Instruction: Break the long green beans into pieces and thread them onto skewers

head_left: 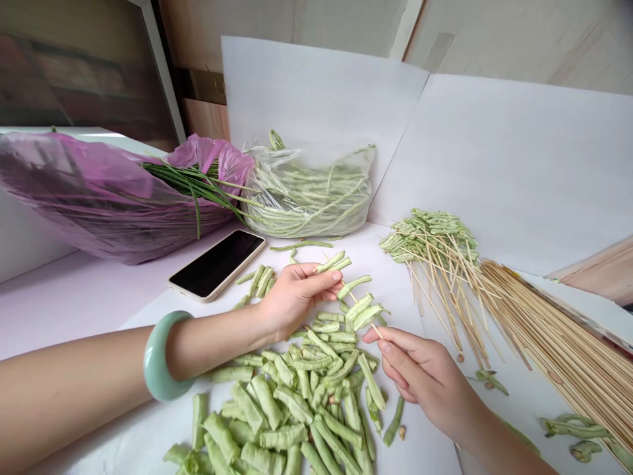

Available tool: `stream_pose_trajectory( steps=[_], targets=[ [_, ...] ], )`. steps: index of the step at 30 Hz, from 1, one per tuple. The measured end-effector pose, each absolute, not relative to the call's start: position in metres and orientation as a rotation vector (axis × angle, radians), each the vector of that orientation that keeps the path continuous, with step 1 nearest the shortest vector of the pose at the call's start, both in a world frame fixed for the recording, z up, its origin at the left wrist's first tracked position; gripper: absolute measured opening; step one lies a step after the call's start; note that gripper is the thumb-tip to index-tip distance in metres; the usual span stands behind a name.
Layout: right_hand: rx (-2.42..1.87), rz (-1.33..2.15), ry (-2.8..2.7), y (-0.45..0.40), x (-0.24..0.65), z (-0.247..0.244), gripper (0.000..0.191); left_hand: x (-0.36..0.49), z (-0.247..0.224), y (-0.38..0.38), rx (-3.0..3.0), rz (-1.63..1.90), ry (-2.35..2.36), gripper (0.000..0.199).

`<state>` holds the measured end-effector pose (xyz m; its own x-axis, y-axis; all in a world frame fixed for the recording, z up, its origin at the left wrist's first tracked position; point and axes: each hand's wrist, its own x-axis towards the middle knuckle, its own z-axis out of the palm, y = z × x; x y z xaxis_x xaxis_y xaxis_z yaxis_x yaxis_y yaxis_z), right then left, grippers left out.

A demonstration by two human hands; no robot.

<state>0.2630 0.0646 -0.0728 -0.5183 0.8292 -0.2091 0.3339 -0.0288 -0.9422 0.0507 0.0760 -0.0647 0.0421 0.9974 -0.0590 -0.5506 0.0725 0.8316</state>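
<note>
My left hand (pixel 291 298) pinches a couple of cut green bean pieces (pixel 334 262) at the far tip of a thin bamboo skewer (pixel 376 331). Between my two hands, more bean pieces (pixel 363 307) are threaded crosswise on that skewer. The fingertips of my right hand (pixel 420 373) close around its near end. Below both hands spreads a loose pile of cut bean pieces (pixel 281 409) on white paper. A pale green bangle (pixel 165 356) circles my left wrist.
Several filled bean skewers (pixel 435 234) lie stacked at the right, beside a long bundle of bare bamboo skewers (pixel 558 336). A phone (pixel 217 264) lies left of centre. Behind it are a purple bag (pixel 99 198) of green stalks and a clear bag (pixel 311 191) of long beans.
</note>
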Motion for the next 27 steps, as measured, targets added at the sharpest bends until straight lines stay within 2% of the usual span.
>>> stream_pose_trajectory(
  steps=[6,15,27],
  targets=[
    [-1.262,1.535,-1.804,0.062,0.259,-0.069,0.048,0.056,-0.065,0.075,0.777,1.233,0.765,0.019],
    [-1.355,1.531,-1.703,0.058,0.254,-0.065,0.05,0.046,-0.062,0.079,0.718,1.421,0.809,0.025],
    [-1.344,1.552,-1.764,0.059,0.256,-0.066,0.053,0.048,-0.064,0.077,0.833,1.385,0.896,0.024]
  ],
)
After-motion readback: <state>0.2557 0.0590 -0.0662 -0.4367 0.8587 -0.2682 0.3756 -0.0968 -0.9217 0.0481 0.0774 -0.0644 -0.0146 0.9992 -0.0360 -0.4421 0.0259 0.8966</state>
